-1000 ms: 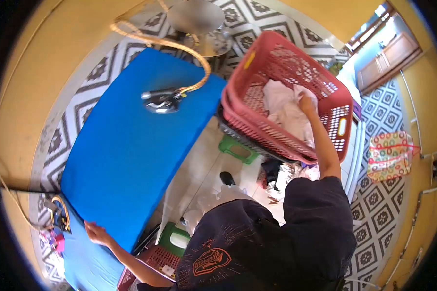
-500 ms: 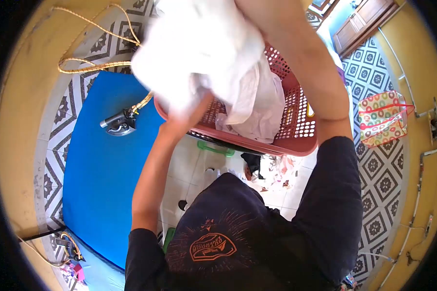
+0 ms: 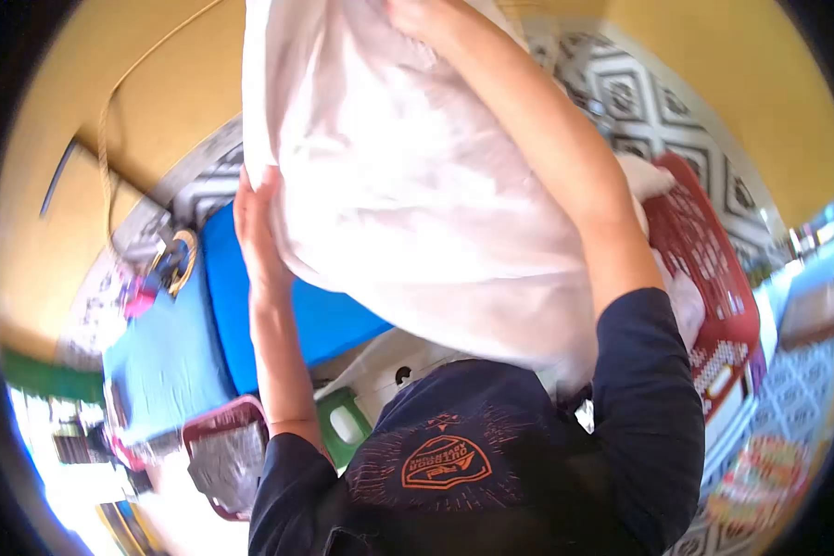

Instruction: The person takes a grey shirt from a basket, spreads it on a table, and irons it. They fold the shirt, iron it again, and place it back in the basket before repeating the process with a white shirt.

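A large white cloth point(image 3: 417, 176) hangs spread out in front of me, over part of the blue padded surface point(image 3: 329, 324). My left hand point(image 3: 258, 208) grips its left edge, with the fingers closed on the fabric. Near the top, my right hand point(image 3: 422, 18) is closed on the same cloth, partly cut off by the frame edge. More white fabric point(image 3: 681, 301) lies in the red perforated basket point(image 3: 713, 269), to the right of my right forearm.
A light blue surface point(image 3: 162, 366) extends at the left. Below it stands a second reddish basket point(image 3: 222, 412) holding a grey item, beside a green stool-like object point(image 3: 343, 426). A patterned bag point(image 3: 760, 482) is at the lower right.
The view has turned left, so the red basket now appears farther right. The bunched white cloth has been opened out between my hands, and the iron is no longer visible on the blue surface.
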A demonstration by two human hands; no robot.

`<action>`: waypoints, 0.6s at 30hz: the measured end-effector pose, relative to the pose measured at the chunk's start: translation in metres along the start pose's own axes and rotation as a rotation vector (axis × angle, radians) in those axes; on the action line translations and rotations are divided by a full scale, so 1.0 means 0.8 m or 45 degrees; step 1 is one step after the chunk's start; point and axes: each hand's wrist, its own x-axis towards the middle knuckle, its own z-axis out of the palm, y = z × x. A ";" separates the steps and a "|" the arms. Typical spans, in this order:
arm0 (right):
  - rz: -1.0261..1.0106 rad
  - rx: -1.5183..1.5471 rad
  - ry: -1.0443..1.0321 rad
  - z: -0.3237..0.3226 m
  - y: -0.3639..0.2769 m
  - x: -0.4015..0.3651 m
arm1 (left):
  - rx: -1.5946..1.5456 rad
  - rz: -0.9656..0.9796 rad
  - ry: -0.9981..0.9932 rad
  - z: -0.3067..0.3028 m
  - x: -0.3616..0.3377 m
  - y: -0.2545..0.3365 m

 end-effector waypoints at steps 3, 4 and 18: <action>1.276 0.462 -0.548 0.038 0.073 -0.100 | 0.037 -0.236 0.224 -0.235 0.025 -0.050; 1.291 0.285 -0.764 0.039 0.100 -0.129 | 0.349 -0.284 0.432 -0.315 0.009 -0.072; 0.654 -1.337 -0.904 -0.158 0.324 -0.535 | 1.359 -0.390 0.743 -0.513 -0.080 -0.257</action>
